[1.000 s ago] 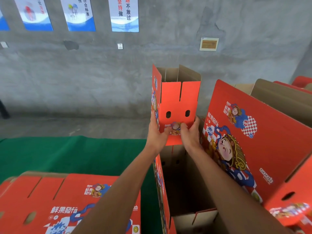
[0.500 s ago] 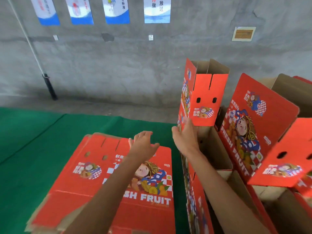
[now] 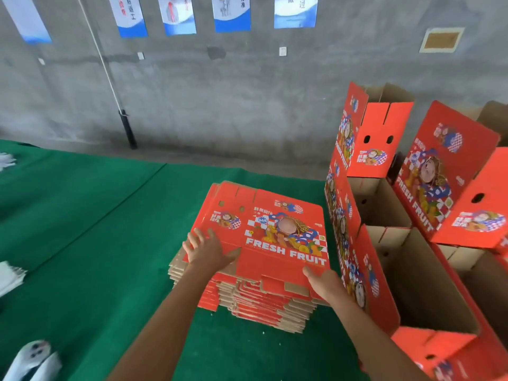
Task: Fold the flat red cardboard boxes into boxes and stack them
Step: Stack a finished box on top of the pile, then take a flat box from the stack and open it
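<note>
A stack of flat red cardboard boxes (image 3: 264, 303) lies on the green mat. The top flat box (image 3: 277, 232) reads "FRESH FRUIT". My left hand (image 3: 206, 250) rests on its left edge with fingers spread and straight. My right hand (image 3: 324, 281) is at its near right corner, thumb on top and fingers hidden under the edge. To the right stand folded boxes nested upright in a row, with an open brown one (image 3: 417, 284) nearest and the farthest (image 3: 376, 138) sticking up highest. A second row of folded boxes (image 3: 450, 182) stands further right.
The green mat (image 3: 96, 229) runs left and toward me. A concrete wall with posters closes the back, and a black pole (image 3: 127, 130) leans against it. White objects (image 3: 11, 276) lie at the left edge, another white object (image 3: 33, 358) at the bottom left.
Both hands left the folded box on the nested row and came down left onto the flat stack. My view swung left and down.
</note>
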The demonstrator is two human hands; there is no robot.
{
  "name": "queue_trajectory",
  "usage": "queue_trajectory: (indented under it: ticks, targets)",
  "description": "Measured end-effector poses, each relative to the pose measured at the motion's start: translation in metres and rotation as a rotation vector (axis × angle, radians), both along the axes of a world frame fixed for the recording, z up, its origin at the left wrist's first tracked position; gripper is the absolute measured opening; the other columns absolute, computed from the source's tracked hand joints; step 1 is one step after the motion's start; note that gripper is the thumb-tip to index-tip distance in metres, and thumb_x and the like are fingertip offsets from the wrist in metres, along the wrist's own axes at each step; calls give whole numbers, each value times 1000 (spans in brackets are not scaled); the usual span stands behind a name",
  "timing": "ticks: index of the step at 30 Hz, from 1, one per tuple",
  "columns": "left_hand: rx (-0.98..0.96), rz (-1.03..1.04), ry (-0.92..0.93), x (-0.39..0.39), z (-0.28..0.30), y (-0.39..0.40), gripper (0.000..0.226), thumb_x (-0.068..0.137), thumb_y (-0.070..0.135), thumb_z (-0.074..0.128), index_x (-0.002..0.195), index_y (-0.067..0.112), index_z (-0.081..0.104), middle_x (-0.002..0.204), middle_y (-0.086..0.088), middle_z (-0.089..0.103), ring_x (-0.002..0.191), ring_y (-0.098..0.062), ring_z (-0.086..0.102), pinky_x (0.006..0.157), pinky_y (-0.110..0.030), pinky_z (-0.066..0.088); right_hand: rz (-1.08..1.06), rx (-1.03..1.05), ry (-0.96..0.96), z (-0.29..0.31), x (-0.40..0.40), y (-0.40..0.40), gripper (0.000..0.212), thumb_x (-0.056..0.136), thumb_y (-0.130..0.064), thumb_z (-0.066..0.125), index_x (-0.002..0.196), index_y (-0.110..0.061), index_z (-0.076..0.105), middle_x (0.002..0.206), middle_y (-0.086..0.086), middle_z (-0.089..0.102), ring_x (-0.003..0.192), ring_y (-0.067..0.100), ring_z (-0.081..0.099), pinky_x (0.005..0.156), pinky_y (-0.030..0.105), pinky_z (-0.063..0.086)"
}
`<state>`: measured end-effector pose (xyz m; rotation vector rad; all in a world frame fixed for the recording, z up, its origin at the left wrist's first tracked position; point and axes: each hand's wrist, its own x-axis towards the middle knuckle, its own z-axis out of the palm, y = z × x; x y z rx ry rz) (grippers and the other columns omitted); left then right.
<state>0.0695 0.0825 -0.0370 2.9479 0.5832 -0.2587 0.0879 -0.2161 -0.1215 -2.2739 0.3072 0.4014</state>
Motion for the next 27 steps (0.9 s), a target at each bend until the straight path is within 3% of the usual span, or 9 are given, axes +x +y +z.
queue_trajectory:
  ticks: [4, 7, 10, 13, 15, 19, 23, 25, 27]
  targets:
    - [-34, 12, -29, -20, -11, 10, 121, 85, 88, 41, 159, -4, 14, 166, -32, 5, 156, -44, 7, 127, -52, 11, -60, 82, -41, 4, -19, 2, 29, 97, -45, 64, 100, -17, 65, 94, -2, 68, 80, 14, 62, 74, 30, 46]
    - [16, -23, -94, -26, -12, 17, 90, 94, 69, 54, 149, 0, 39, 159, -29, 28, 149, -42, 29, 123, -49, 29, -124, 103, -91, 9, -31, 1, 25, 96, -40, 68, 90, -15, 66, 93, 3, 72, 78, 16, 65, 74, 31, 50]
    - [192, -95, -47, -30, -9, 15, 73, 99, 55, 51, 144, -1, 45, 149, -27, 42, 138, -41, 43, 113, -46, 44, -166, 161, -144, 13, -42, -2, 25, 95, -37, 70, 103, -13, 68, 99, 2, 73, 90, 21, 69, 86, 35, 53]
    - [345, -188, -76, -34, -9, 15, 58, 104, 38, 39, 142, -5, 46, 142, -26, 51, 128, -42, 54, 102, -44, 53, -193, 221, -213, 25, -54, -2, 43, 94, -43, 70, 129, -21, 59, 123, -4, 67, 115, 20, 64, 105, 39, 47]
    - [353, -255, -110, -34, -3, 19, 43, 107, 24, 40, 142, 0, 48, 141, -18, 55, 128, -34, 58, 100, -39, 54, -202, 268, -268, 39, -61, -5, 52, 93, -48, 71, 135, -24, 54, 131, -6, 64, 124, 19, 60, 111, 46, 44]
    - [156, -181, -202, -49, 22, 10, 26, 101, 13, 49, 125, 14, 60, 122, -11, 70, 113, -32, 68, 93, -41, 55, -161, 427, -329, 75, -86, -11, 63, 84, -59, 75, 135, -31, 52, 127, -12, 65, 112, 8, 61, 103, 39, 49]
    - [-98, -57, -382, -81, 56, 2, 29, 103, 23, 48, 117, 8, 68, 112, -23, 70, 106, -45, 67, 88, -46, 53, -39, 538, -395, 124, -122, -10, 84, 68, -74, 74, 138, -41, 42, 126, -20, 61, 124, 11, 59, 89, 26, 51]
    - [-172, -34, -449, -100, 77, 7, 31, 103, 29, 50, 115, 9, 71, 108, -25, 71, 103, -48, 66, 87, -46, 53, -8, 503, -458, 146, -143, -15, 102, 61, -81, 78, 146, -44, 36, 136, -18, 58, 130, 12, 55, 101, 35, 49]
    - [-231, -55, -506, -122, 98, 11, 28, 101, 35, 55, 109, 17, 75, 101, -21, 73, 97, -46, 67, 84, -45, 55, 32, 494, -520, 164, -164, -24, 105, 65, -70, 85, 152, -51, 28, 146, -22, 52, 134, 6, 50, 110, 39, 43]
